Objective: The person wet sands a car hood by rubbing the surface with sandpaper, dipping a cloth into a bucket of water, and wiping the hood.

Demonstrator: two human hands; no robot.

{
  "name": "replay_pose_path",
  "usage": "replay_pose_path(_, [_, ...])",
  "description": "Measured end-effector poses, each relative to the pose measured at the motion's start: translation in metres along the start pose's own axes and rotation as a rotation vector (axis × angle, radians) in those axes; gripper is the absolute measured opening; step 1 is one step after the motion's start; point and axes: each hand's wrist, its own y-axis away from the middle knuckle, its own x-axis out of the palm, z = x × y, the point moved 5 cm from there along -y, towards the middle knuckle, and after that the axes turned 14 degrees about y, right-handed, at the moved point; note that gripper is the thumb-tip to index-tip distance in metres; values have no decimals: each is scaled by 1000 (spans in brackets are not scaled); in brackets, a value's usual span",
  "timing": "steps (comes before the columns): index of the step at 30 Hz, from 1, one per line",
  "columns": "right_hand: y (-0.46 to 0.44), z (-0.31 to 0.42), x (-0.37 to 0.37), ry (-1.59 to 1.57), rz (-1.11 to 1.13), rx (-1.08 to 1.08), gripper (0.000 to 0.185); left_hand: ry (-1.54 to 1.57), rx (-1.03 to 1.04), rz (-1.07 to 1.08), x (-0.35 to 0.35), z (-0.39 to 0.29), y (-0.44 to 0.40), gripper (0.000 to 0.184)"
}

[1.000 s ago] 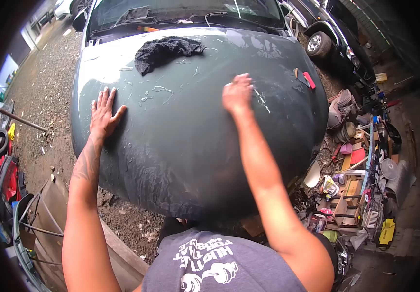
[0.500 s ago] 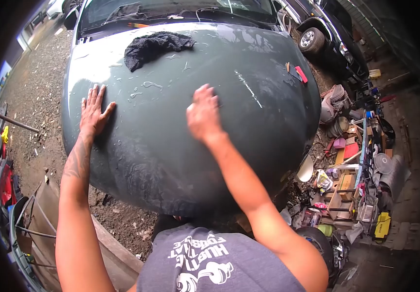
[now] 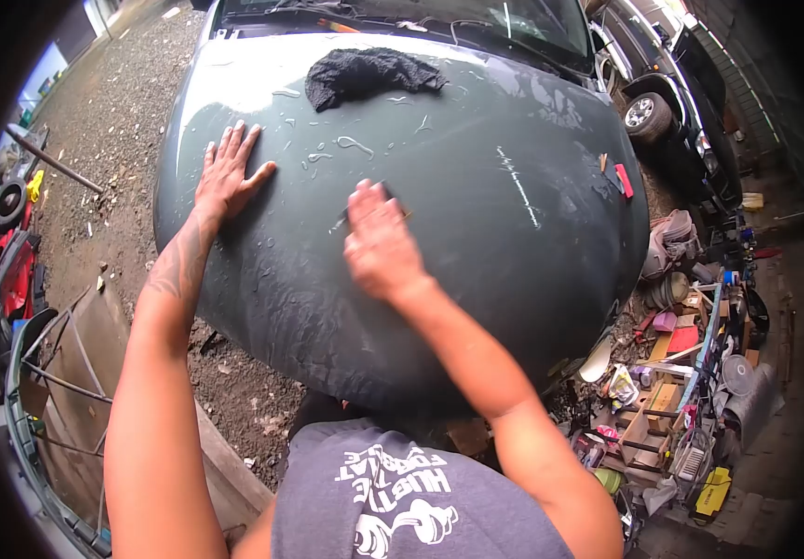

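A dark green car hood (image 3: 327, 298) with water drops fills the middle of the view. My left hand (image 3: 227, 177) lies flat on its left side, fingers spread, holding nothing. Near the hood's centre, my right hand (image 3: 381, 238) presses down with its fingers together. Under those fingers is a small dark piece (image 3: 386, 191) that looks like sandpaper; only its edges show. A crumpled black cloth (image 3: 369, 76) rests on the hood beyond both hands. To the right of my right hand runs a white streak (image 3: 517, 186).
A red item (image 3: 624, 181) lies at the hood's right edge. Behind the hood is the windshield (image 3: 514, 23). Another vehicle's wheel (image 3: 648, 115) stands at upper right. Boxes, tools and a yellow case (image 3: 713, 491) clutter the ground at right. A metal-framed panel (image 3: 85, 373) leans at lower left.
The view has shifted, so the hood and cloth sit farther right. My right hand has moved left across the hood, and the dark piece under it now shows. My left hand stays flat.
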Motion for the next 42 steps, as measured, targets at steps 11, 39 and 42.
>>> replay_pose_path(11, [-32, -3, 19, 269, -53, -10, 65, 14, -17, 13, 3, 3, 1, 81])
replay_pose_path(39, [-26, -72, -6, 72, 100, 65, 66, 5, -29, 33, -3, -2, 0, 80])
replay_pose_path(42, [-39, -247, 3, 239, 124, 562, 67, 4, -25, 45, -6, -4, 0, 79])
